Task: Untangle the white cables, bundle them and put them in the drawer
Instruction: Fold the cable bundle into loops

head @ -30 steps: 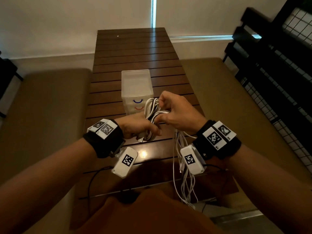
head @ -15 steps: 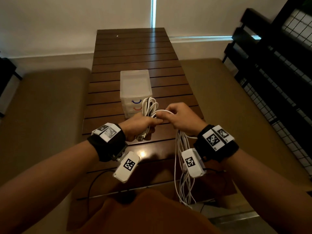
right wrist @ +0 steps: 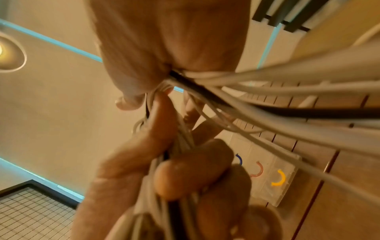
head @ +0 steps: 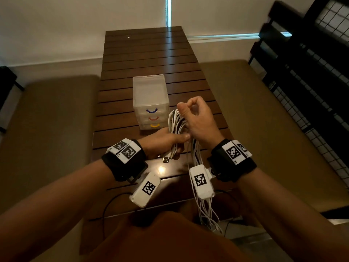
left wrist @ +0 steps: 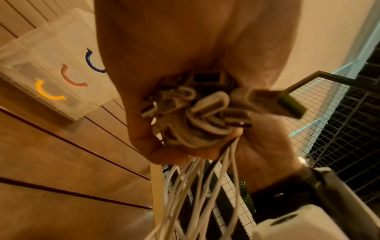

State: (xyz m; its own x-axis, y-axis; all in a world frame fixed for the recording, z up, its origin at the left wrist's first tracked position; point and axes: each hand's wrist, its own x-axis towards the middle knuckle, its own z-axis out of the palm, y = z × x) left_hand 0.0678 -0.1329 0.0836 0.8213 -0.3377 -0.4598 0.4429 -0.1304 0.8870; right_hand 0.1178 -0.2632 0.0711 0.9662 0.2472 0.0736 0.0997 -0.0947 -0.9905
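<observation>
A bunch of white cables (head: 177, 123) is held above the wooden table (head: 147, 53), just right of a small clear drawer unit (head: 150, 95) with blue, red and yellow handles. My left hand (head: 166, 142) grips the folded bundle low down, with plugs (left wrist: 207, 105) sticking out under the fist. My right hand (head: 196, 118) grips cable strands (right wrist: 201, 76) at the top of the bundle, fingers curled. Long loose ends (head: 205, 208) hang down past the table's near edge. All three drawers (left wrist: 51, 78) look closed.
Brown padded benches (head: 47, 129) flank the table on both sides. A black wire-mesh rack (head: 311, 82) stands at the right. A thin black wire (head: 105, 210) runs across the table's near end. A white wall is behind the table.
My right hand has risen and moved away from me with its strands, from level with the left fist to above the bundle. The left hand has kept its grip and stayed nearly still.
</observation>
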